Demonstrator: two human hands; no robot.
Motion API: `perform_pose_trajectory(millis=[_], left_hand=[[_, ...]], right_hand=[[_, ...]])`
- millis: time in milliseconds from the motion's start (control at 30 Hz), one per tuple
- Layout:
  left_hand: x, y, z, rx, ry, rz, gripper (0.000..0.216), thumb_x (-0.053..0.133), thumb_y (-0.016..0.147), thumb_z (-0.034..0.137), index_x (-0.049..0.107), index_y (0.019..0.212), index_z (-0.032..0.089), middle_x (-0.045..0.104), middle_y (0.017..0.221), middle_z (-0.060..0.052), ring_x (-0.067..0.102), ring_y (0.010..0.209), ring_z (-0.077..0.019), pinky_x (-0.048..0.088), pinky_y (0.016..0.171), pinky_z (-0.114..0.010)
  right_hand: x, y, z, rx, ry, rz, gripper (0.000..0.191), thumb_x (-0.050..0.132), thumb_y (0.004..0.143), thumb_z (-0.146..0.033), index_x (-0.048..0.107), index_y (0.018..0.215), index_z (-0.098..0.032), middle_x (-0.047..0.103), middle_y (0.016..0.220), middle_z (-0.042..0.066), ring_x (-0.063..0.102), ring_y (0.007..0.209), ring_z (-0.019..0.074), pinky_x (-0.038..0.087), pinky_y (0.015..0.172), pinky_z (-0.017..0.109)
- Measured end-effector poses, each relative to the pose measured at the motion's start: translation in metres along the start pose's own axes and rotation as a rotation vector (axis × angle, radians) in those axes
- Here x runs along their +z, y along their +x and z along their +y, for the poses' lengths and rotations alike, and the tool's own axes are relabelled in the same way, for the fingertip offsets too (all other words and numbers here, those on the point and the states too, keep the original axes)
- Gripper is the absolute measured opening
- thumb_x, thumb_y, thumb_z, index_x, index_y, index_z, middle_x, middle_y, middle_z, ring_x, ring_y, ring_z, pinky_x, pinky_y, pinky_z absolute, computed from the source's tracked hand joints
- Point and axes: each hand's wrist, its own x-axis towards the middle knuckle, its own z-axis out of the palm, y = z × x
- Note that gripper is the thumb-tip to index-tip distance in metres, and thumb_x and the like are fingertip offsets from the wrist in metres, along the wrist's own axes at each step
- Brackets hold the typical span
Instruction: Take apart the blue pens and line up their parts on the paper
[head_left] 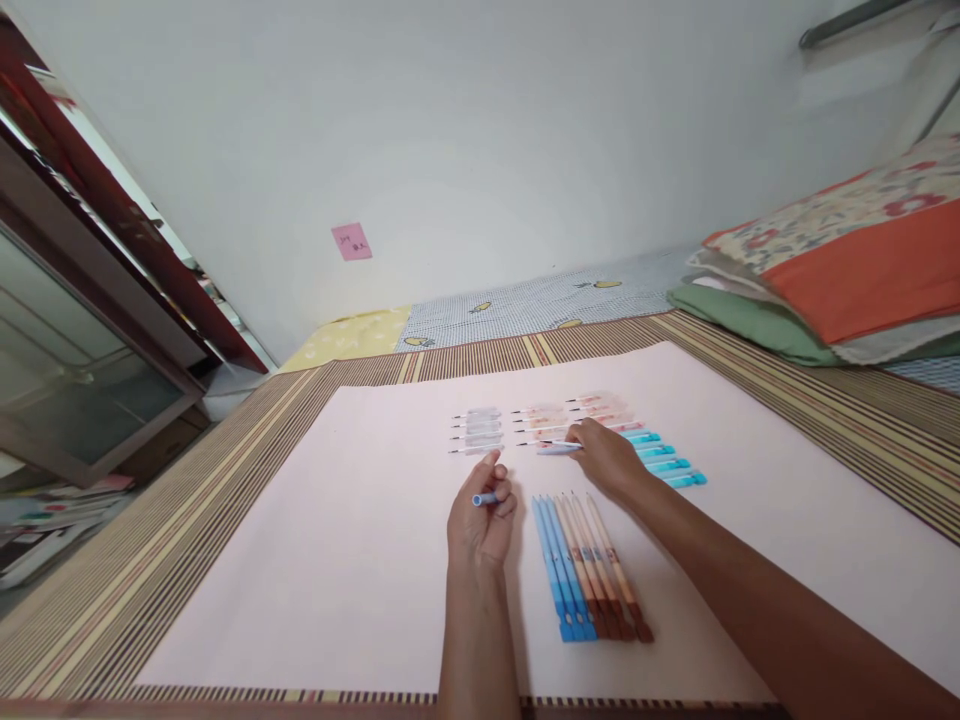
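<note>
My left hand (pixel 484 515) is closed around a small blue tube (pixel 484 499) whose round open end points left. My right hand (pixel 604 455) pinches a slim, pale pen-like piece (pixel 556 449) just over a row of thin white pen refills (pixel 529 432) with dark tips. A column of grey-ended refills (pixel 476 432) lies beyond my left hand. Pinkish refills (pixel 592 402) sit past my right hand. Several turquoise pens (pixel 679 465) are partly hidden by my right hand and wrist. Between my forearms, blue pens (pixel 562 570) lie beside beige and brown pens (pixel 604 565).
Everything lies on a large pale pink sheet (pixel 315 540) over a striped mat (pixel 217 470). Folded bedding (pixel 847 260) is stacked at the right. A pink note (pixel 351 241) sticks to the white wall. A glass-panelled cabinet (pixel 67 350) stands at the left.
</note>
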Motion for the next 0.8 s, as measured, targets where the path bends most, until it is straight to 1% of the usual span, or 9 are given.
perform_pose_trajectory(millis=[167,600,667,733,800], left_hand=[[0.001,-0.001,-0.001,0.002,0.002,0.003,0.01,0.071,0.081,0.011,0.066,0.089,0.008,0.056,0.066,0.001,0.038,0.045,-0.003,0.023,0.037,-0.014],[-0.001,-0.001,-0.001,0.003,-0.002,-0.004,0.016,0.074,0.078,0.012,0.067,0.091,0.007,0.056,0.067,0.0,0.039,0.045,-0.0033,0.022,0.037,-0.014],[-0.002,-0.001,0.0,0.007,-0.002,-0.004,0.016,0.074,0.077,0.012,0.067,0.091,0.007,0.056,0.067,0.0,0.039,0.045,-0.0033,0.022,0.037,-0.014],[-0.002,0.0,0.0,0.008,-0.002,0.0,0.015,0.073,0.078,0.011,0.067,0.09,0.007,0.056,0.067,0.0,0.039,0.045,-0.0034,0.022,0.037,-0.014],[-0.002,0.0,0.001,0.01,-0.002,0.003,0.013,0.072,0.079,0.011,0.067,0.09,0.007,0.056,0.067,0.0,0.039,0.045,-0.0034,0.022,0.037,-0.015]], right_hand=[[0.002,0.0,-0.002,0.014,-0.016,0.017,0.011,0.056,0.087,-0.011,0.064,0.088,-0.019,0.062,0.099,0.005,0.056,0.08,0.0161,0.025,0.062,0.028],[0.005,0.0,0.0,0.037,0.043,0.046,0.01,0.06,0.083,-0.013,0.061,0.088,-0.021,0.066,0.1,0.004,0.059,0.083,0.017,0.029,0.064,0.026],[0.002,0.001,0.003,0.039,0.07,0.043,0.011,0.063,0.08,-0.016,0.06,0.089,-0.021,0.067,0.1,0.004,0.059,0.085,0.0172,0.031,0.064,0.025],[-0.001,0.001,0.007,0.036,0.1,0.028,0.015,0.068,0.078,-0.025,0.059,0.089,-0.021,0.068,0.096,0.003,0.06,0.083,0.0172,0.032,0.064,0.024],[-0.006,0.002,0.011,0.015,0.144,0.023,0.019,0.067,0.081,-0.036,0.057,0.087,-0.021,0.068,0.09,0.003,0.06,0.079,0.0174,0.034,0.063,0.024]])
